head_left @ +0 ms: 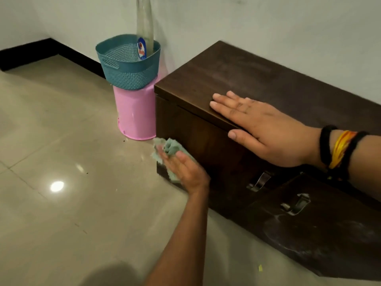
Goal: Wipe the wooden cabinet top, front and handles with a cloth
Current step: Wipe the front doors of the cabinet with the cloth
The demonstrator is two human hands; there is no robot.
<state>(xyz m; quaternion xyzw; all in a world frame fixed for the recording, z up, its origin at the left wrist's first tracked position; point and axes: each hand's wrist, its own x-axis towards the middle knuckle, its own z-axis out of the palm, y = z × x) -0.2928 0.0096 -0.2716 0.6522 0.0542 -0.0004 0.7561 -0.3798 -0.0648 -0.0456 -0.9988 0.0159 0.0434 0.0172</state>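
Here, your left hand (pixel 183 168) presses a crumpled pale-green cloth (pixel 170 150) with flat fingers against the front of the dark wooden cabinet (pixel 226 79), low at its left corner. Your right hand (pixel 255 124) lies spread, palm down, on the top's front edge. Two metal handles (pixel 259 181) sit lower right.

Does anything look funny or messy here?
Yes. The teal basket sits tilted atop the upside-down pink bucket, with a tall bottle leaning inside it. The cabinet front shows pale dusty smears near the right handle.
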